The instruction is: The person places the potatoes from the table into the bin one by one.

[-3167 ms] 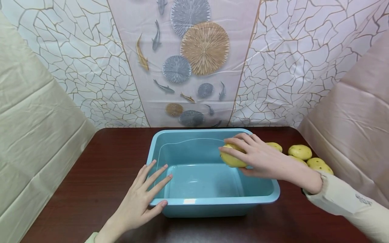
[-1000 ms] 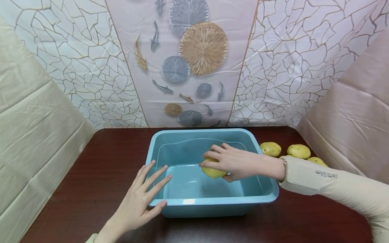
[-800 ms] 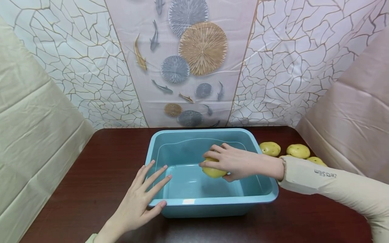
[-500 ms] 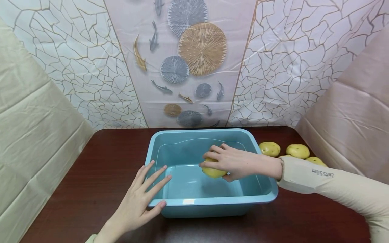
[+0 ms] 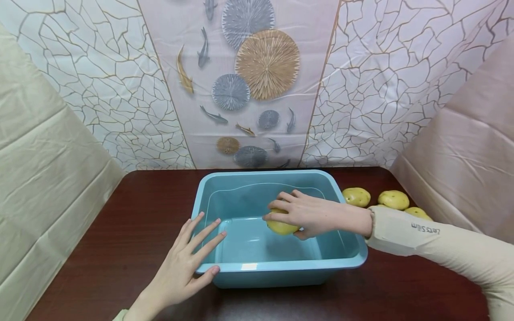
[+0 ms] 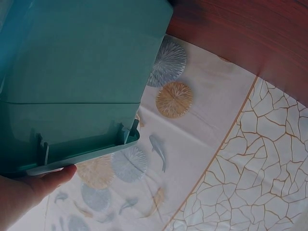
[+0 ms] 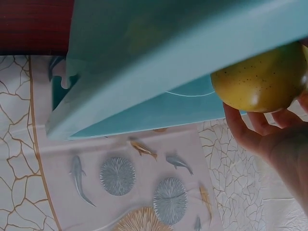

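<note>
Looking pretty early in the job, if I had to call it: one potato [image 5: 282, 226] is in the right hand [image 5: 301, 213], inside the outline of the blue tub [image 5: 267, 266], and hasn't been let go. The other potatoes [image 5: 393, 200] lie outside it, toward the far right corner of the table [image 5: 120, 249] (three show plainly, and there's a bit of another behind the sleeve [image 5: 433, 236]), so those look like what's left. Can't tell exactly how high the held one is above the tub's floor.

Pose-wise, the right forearm crosses the tub's right side, palm facing down, fingers curled round the potato with the thumb underneath on the near side. Left hand [image 5: 184, 263] is spread wide at the tub's near left corner, fingers pretty straight, thumb along the front rim, gripping nothing as far as I can see.
</note>
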### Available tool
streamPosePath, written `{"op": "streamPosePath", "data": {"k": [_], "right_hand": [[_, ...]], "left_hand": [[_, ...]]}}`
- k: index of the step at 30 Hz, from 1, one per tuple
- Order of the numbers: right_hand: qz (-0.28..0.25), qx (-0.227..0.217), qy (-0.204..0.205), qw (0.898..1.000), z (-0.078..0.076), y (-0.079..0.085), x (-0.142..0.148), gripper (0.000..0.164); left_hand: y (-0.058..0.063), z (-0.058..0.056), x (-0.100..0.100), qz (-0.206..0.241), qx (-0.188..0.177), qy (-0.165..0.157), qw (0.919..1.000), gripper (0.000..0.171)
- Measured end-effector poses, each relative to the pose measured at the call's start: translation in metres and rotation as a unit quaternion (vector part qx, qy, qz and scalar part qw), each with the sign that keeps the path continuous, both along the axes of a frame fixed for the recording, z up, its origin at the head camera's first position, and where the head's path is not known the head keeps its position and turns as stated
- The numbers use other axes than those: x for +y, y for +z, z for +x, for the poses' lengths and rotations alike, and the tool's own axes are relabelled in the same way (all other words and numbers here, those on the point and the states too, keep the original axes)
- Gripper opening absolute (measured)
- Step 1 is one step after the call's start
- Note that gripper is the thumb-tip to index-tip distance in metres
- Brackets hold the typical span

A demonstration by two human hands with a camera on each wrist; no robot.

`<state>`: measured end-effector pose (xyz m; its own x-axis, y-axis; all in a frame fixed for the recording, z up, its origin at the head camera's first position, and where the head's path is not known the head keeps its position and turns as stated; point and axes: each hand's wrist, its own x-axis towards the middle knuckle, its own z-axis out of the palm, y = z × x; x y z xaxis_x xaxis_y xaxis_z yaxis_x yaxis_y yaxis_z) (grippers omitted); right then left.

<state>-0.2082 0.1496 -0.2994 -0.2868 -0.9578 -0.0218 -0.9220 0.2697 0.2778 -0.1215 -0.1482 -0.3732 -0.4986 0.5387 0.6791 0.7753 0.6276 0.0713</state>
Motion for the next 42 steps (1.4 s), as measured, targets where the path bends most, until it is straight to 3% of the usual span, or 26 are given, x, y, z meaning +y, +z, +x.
{"op": "streamPosePath", "data": {"k": [9,42], "right_hand": [[-0.001,-0.009,-0.012,1.000,0.002,0.007,0.003,0.072],[-0.028,0.002,-0.029,0.999,0.006,0.008,0.015,0.067]], "left_hand": [[0.000,0.000,0.001,0.002,0.004,-0.004,1.0000,0.050],[0.001,0.000,0.001,0.000,0.006,-0.002,1.0000,0.050]]}}
